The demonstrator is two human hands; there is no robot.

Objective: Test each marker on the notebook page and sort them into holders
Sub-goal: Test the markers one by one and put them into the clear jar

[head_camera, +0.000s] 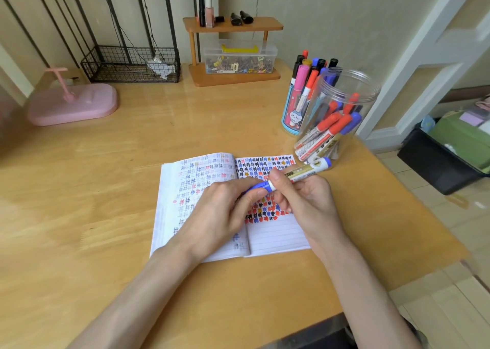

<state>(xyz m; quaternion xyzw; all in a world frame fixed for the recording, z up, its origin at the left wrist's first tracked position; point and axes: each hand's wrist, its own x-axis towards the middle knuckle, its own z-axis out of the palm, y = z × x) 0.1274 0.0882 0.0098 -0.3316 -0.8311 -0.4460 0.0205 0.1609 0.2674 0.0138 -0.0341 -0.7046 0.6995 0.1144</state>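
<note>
While both hands meet above the open notebook [275, 237], the left hand [220, 210] rests across the centre fold with its thumb and curled fingers pinching the blue cap [261, 185] of a marker [305, 171]. The right hand [305, 200] wraps round the marker's white and gold barrel, thumb on top, over the notebook's right page. The marker lies almost level. Its cap end points toward the fold and its blue tail end reaches past the notebook's far right corner.

Rows of black, blue and red marks fill the upper part of the right page. The lower ruled lines near its bottom edge are bare. The left page carries fainter marks.

Just beyond the notebook's far right corner stands a clear jar [344, 104] with red and blue markers leaning inside. The marker's tail sits right by its base, but I cannot tell whether they touch. Behind the jar, farther from the notebook, a cartoon-printed holder [293, 115] keeps more markers upright.

The surface [106, 189] ends close to the right of the notebook, where its edge slants away to the floor. Its near edge runs below the notebook, under the forearms. Left of the notebook a broad stretch of wood reaches to a pink stand [71, 104] at the far left. Well beyond the notebook's top edge, against the wall, sit a wire basket [130, 65] and a wooden shelf [236, 78] holding a clear box [238, 57].
</note>
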